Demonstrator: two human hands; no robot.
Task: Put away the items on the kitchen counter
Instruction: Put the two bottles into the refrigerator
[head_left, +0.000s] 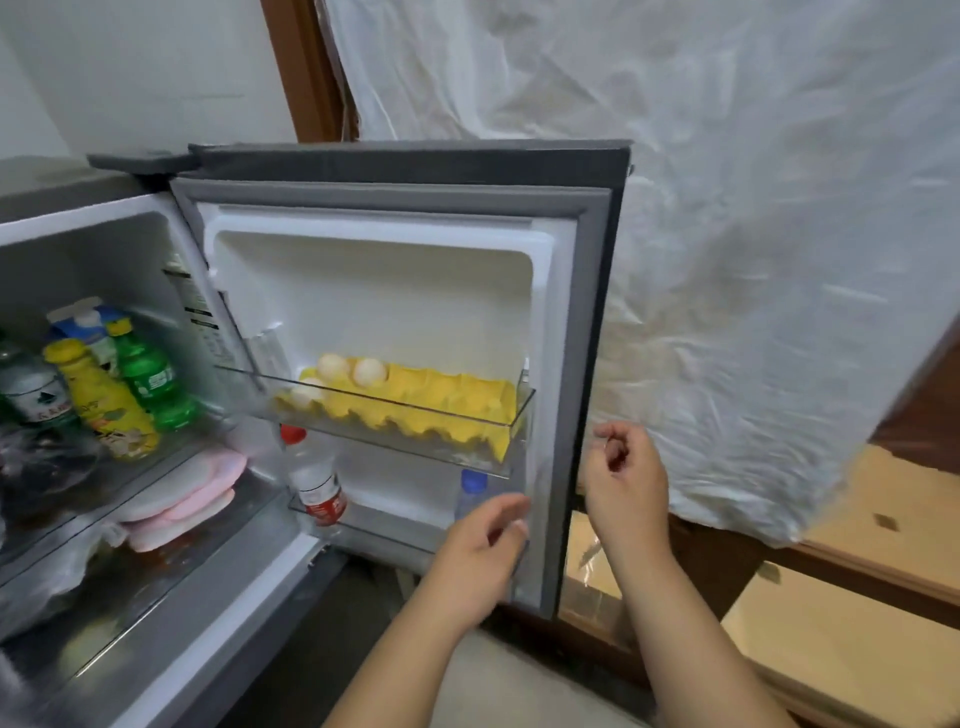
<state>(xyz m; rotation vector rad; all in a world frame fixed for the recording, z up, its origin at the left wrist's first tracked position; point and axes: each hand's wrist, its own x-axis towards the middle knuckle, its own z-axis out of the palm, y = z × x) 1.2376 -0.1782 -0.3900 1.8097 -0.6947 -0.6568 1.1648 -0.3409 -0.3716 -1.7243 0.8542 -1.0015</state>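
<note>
1. While the small grey fridge's door (587, 332) stands wide open, both hands hover at its lower edge: the left hand (480, 551) reaches toward the clear blue-capped plastic bottle (470, 493) in the lower door rack, fingers loosely spread and, as far as I can tell, gripping nothing, though they may be touching the bottle or the rack.
2. The right hand (626, 480), at about three o'clock from the left, sits just beside the door's outer edge with fingers curled and empty.
3. I judge the step to be the stowing of a bottle in the door; the next move likely calls for drawing both hands clear and swinging the door shut.
4. Counted: three white eggs (353, 374) in one yellow egg tray (447, 400) on the upper door shelf; two bottles in the lower rack, the other a clear red-capped bottle (311, 478); at nine o'clock, inside, about four bottles and one blue-white carton (83, 325).
</note>
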